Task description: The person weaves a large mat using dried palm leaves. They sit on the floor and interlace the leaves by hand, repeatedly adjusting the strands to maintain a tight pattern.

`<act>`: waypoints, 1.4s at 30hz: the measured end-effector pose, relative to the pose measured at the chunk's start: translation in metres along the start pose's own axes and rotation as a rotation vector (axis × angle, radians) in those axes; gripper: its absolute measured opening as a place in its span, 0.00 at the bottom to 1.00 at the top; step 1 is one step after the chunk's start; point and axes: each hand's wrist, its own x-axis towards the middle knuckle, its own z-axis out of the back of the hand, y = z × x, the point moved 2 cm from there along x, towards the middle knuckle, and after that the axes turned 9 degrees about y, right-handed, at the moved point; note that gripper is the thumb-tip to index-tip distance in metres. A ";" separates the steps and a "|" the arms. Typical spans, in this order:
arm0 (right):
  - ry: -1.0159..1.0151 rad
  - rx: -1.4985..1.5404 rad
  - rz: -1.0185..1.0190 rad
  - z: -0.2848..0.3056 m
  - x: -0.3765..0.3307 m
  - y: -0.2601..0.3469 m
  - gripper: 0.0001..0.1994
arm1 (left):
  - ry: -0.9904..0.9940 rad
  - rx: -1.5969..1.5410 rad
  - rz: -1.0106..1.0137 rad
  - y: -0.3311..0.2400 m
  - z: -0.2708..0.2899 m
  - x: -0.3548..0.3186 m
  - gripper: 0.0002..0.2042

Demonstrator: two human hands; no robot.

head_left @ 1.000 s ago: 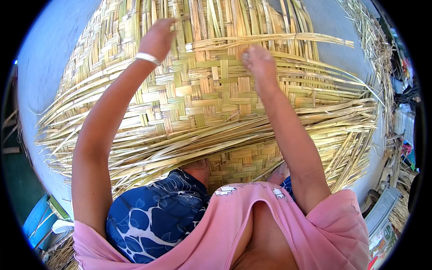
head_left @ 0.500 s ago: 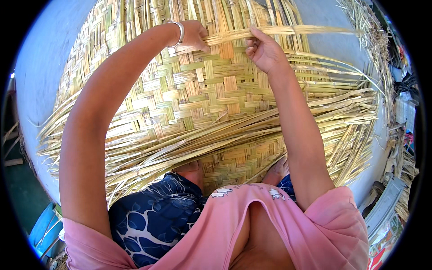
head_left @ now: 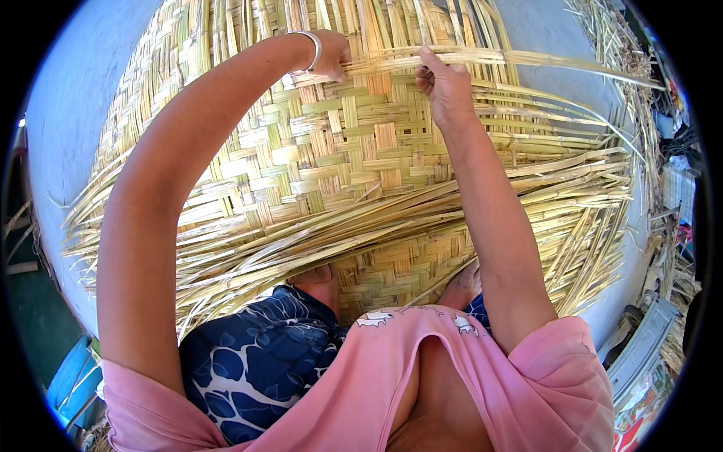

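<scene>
Open woven mat [head_left: 339, 158] is left between the two forearms, so passage there is unblocked. Nearer the body, the way is crossed by a thick band of loose strips [head_left: 361, 226]. Beyond the hands [head_left: 331, 56] [head_left: 446, 84], upright strips [head_left: 392, 26] bar the far edge. Bare floor [head_left: 71, 113] lies to the left; piled strips [head_left: 648, 90] crowd the right.

Both arms outstretched, hands [head_left: 331, 56] [head_left: 444, 83] side by side, fingers seemingly pinching

Floor: pale grey concrete [head_left: 68, 128], lit by bright daylight.
Right edge: loose straw scraps [head_left: 640, 90] are heaped.
Lower left: blue object [head_left: 71, 377] is seen.
</scene>
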 end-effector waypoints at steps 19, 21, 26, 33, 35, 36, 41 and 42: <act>0.076 0.165 -0.051 0.007 -0.011 0.007 0.09 | -0.008 -0.014 -0.046 0.005 -0.005 -0.001 0.18; 0.040 0.260 -0.091 0.021 -0.004 0.007 0.09 | -0.078 0.036 -0.051 0.001 -0.008 -0.005 0.17; -0.063 0.294 -0.132 0.048 0.020 0.031 0.09 | -0.288 0.163 0.008 -0.002 -0.019 -0.022 0.13; 0.186 -0.217 0.129 -0.036 0.095 0.102 0.22 | -0.500 0.011 0.182 0.003 -0.036 -0.034 0.14; 0.377 -0.411 0.212 -0.082 0.105 0.105 0.21 | -0.580 -0.189 0.210 0.014 -0.042 -0.040 0.14; 0.476 -0.508 0.258 -0.098 0.110 0.105 0.20 | -0.623 -0.289 0.225 0.021 -0.045 -0.044 0.14; 0.381 -1.194 0.083 -0.101 0.102 0.031 0.22 | -0.686 -0.967 0.261 0.054 -0.054 -0.041 0.15; 0.424 -1.178 0.030 -0.098 0.102 0.018 0.24 | -0.688 -1.038 0.267 0.053 -0.052 -0.042 0.17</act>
